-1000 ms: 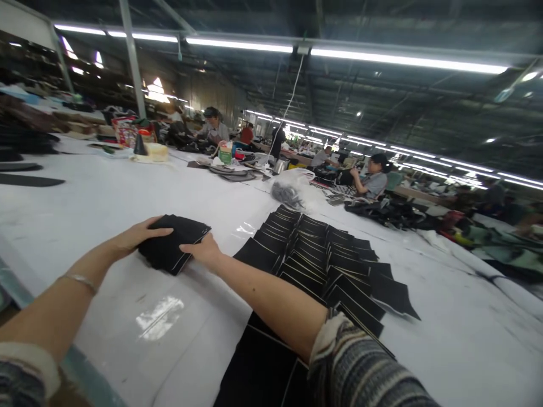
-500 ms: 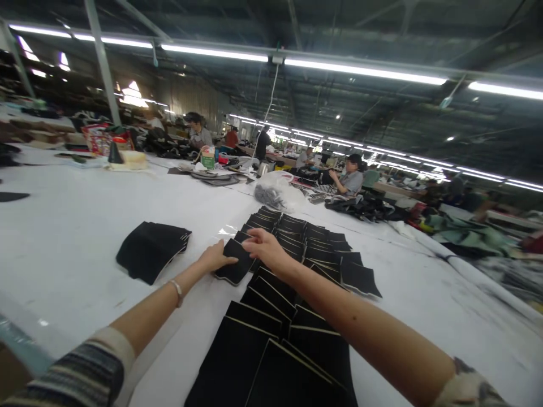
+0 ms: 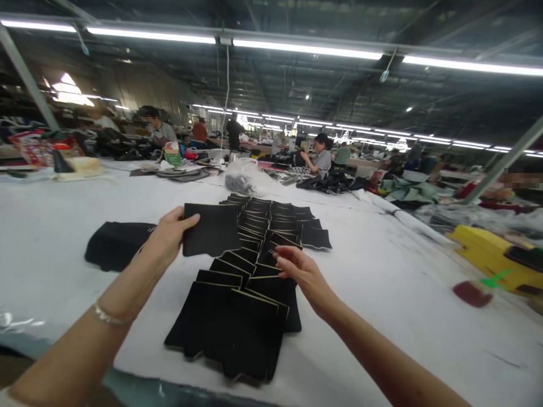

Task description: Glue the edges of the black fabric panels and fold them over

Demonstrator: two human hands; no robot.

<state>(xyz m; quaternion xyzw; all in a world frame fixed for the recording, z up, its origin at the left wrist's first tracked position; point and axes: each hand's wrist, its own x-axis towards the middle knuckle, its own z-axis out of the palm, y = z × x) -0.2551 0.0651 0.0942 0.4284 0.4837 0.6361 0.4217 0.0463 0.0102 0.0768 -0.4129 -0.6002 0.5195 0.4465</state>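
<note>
My left hand (image 3: pixel 169 234) pinches the left edge of a flat black fabric piece (image 3: pixel 212 230), thumb on top, and holds it up over the table. The piece has a straight top edge and a notched lower edge. My right hand (image 3: pixel 303 274) hovers above overlapping rows of black fabric pieces (image 3: pixel 229 316) with pale edges, its fingers loosely bent, apart and with nothing in them. Behind my left wrist lies a separate stack of black pieces (image 3: pixel 114 243), partly hidden by that hand.
The white table (image 3: pixel 382 316) spreads around the rows. A clear plastic bag (image 3: pixel 246 176) sits beyond them. To the right are a yellow case (image 3: pixel 500 257) and a dark red object (image 3: pixel 472 294) with a green part. A co-worker (image 3: pixel 320 155) sits across the table.
My left hand has raised the black piece off the rows. My right hand has drawn back from it to the right and lower. The view has turned rightward, bringing the yellow case in.
</note>
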